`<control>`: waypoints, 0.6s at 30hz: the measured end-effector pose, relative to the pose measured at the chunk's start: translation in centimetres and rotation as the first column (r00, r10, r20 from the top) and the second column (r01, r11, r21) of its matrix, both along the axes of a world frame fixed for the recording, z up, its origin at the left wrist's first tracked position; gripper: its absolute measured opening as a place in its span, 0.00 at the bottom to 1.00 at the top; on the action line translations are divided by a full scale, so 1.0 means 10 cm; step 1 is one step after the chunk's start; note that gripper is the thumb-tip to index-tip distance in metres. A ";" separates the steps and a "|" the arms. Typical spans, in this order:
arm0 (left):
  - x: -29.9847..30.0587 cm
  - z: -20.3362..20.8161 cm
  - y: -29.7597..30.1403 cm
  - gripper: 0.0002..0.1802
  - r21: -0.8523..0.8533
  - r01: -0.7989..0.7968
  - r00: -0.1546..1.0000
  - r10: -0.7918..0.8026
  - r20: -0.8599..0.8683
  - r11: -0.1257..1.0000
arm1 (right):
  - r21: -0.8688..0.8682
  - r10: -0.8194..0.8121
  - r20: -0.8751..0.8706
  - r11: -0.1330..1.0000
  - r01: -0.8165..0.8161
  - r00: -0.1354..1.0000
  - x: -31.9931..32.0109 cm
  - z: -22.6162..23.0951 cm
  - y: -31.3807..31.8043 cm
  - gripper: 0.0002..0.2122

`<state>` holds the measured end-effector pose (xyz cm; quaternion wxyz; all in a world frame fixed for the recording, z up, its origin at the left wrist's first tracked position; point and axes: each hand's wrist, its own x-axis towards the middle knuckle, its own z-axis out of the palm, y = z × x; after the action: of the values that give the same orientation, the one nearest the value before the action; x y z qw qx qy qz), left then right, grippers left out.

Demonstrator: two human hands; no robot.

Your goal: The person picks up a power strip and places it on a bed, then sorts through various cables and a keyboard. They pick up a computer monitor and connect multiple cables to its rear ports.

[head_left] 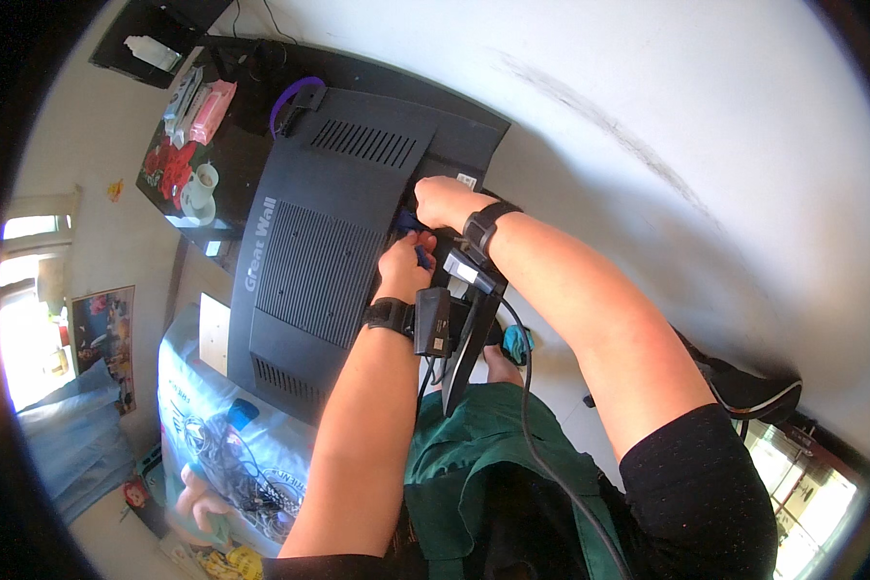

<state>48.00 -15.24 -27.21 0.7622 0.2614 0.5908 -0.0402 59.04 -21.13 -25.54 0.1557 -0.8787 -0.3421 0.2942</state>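
Head view shows the monitor (321, 242) left of hands (404, 263).

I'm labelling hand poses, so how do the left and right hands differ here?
The left hand sits lower in the picture than the right hand. Blue material shows at the left hand's grip, while the right hand's grip is hidden. Both are beside the dark monitor and have black wristbands.
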 end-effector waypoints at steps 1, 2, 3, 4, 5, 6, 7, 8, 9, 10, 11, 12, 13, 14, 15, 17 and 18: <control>-0.02 -0.07 0.02 0.06 -0.025 -0.035 0.999 0.035 0.034 0.999 | 0.001 0.003 0.001 1.000 -0.003 1.000 -0.01 -0.01 0.00 0.08; -0.02 -0.09 0.01 0.06 -0.053 -0.068 0.995 0.071 0.065 0.996 | 0.006 -0.019 0.000 1.000 0.019 1.000 -0.02 -0.01 -0.01 0.08; -0.02 -0.12 0.01 0.06 -0.055 -0.071 0.995 0.074 0.064 0.996 | 0.012 -0.041 -0.001 0.999 0.041 0.999 -0.02 -0.01 -0.01 0.07; -0.02 -0.14 0.00 0.06 -0.038 -0.079 0.995 0.081 0.056 0.996 | 0.011 -0.037 -0.001 0.999 0.037 0.999 -0.03 -0.01 -0.02 0.07; -0.01 -0.13 -0.01 0.06 -0.020 -0.082 0.995 0.083 0.049 0.996 | 0.066 -0.030 0.014 0.997 0.029 0.999 -0.02 -0.03 -0.04 0.07; -0.01 -0.12 -0.02 0.06 -0.021 -0.081 0.995 0.082 0.049 0.997 | 0.121 -0.022 0.030 0.993 0.019 0.999 -0.01 -0.06 -0.05 0.06; -0.01 -0.11 -0.02 0.06 -0.011 -0.072 0.997 0.072 0.041 0.997 | 0.120 -0.024 0.030 0.993 0.020 0.999 -0.01 -0.08 -0.05 0.06; 0.00 -0.08 -0.03 0.06 -0.001 -0.061 0.998 0.061 0.032 0.998 | 0.156 -0.012 0.022 0.988 0.008 1.000 -0.01 -0.09 -0.05 0.06; 0.01 -0.06 -0.04 0.06 -0.001 -0.059 0.998 0.059 0.032 0.998 | 0.193 0.000 0.015 0.981 -0.003 1.000 -0.01 -0.09 -0.05 0.06; 0.02 -0.04 -0.05 0.06 0.025 -0.061 0.998 0.061 0.004 0.998 | 0.192 -0.003 0.015 0.981 0.000 1.000 -0.02 -0.10 -0.07 0.06; 0.02 -0.04 -0.05 0.06 0.053 -0.066 0.997 0.067 -0.024 0.996 | 0.229 -0.011 0.017 0.973 0.007 1.000 -0.03 -0.12 -0.07 0.06; 0.02 -0.03 -0.04 0.06 0.055 -0.066 0.997 0.067 -0.024 0.996 | 0.266 -0.019 0.018 0.964 0.013 1.000 -0.04 -0.13 -0.07 0.06; 0.02 -0.03 -0.04 0.06 0.055 -0.078 0.997 0.078 -0.013 0.995 | 0.269 -0.019 0.018 0.963 0.013 1.000 -0.03 -0.14 -0.06 0.06; 0.02 -0.02 -0.04 0.07 0.053 -0.088 0.996 0.088 -0.002 0.995 | 0.229 -0.038 0.004 0.973 0.036 0.999 -0.02 -0.15 -0.05 0.06; 0.02 -0.01 -0.04 0.07 0.054 -0.086 0.996 0.086 -0.002 0.995 | 0.189 -0.057 -0.010 0.980 0.058 0.998 0.00 -0.15 -0.05 0.07; 0.01 0.01 -0.02 0.12 -0.008 -0.036 0.999 0.036 -0.001 0.999 | 0.133 -0.058 -0.008 0.989 0.059 0.998 -0.01 -0.08 -0.07 0.07; 0.01 0.02 -0.02 0.12 -0.009 -0.034 0.999 0.034 -0.003 0.999 | 0.076 -0.060 -0.006 0.995 0.060 0.998 -0.01 -0.01 -0.08 0.08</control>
<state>48.13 -15.43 -26.98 0.7631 0.2478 0.5961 -0.0300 58.95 -21.95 -25.60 0.1983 -0.8816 -0.3261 0.2778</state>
